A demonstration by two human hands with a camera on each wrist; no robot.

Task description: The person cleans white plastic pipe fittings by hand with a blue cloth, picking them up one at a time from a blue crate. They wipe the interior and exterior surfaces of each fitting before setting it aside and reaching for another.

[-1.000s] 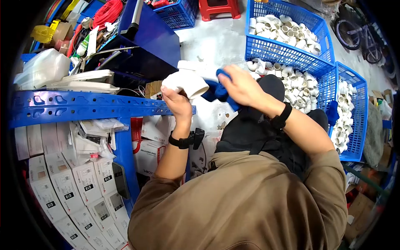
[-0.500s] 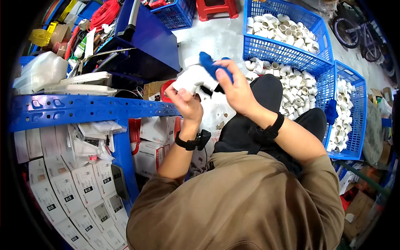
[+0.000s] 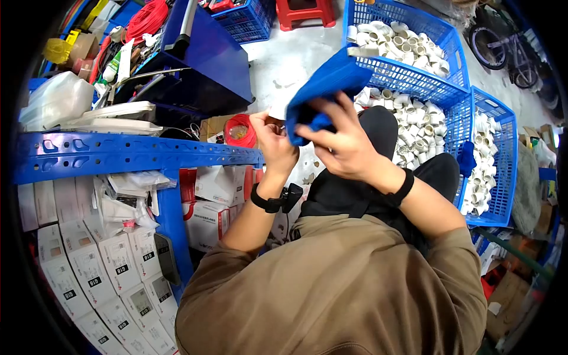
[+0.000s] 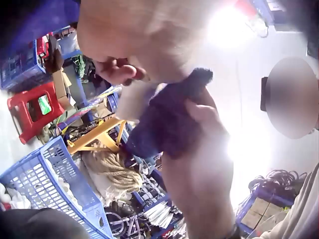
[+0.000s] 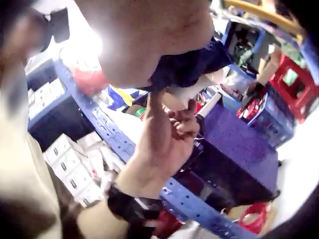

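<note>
A white plastic pipe fitting sits in the grip of my left hand, mostly hidden behind a blue cloth. My right hand holds the cloth, thumb and fingers around its lower folds, against the fitting. In the left wrist view the fitting appears pale beside the dark bunched cloth. From the right wrist, my left hand shows curled fingers under the fitting, with the cloth over it.
Blue crates of white pipe fittings stand to the right of my knees. A blue perforated shelf beam runs along the left, above stacked white boxes. Beyond are a dark blue cabinet and a red stool.
The blue cloth has gone from a bunch beside the fitting to a wider spread that covers most of it. The left hand has shifted slightly right, still holding the fitting.
</note>
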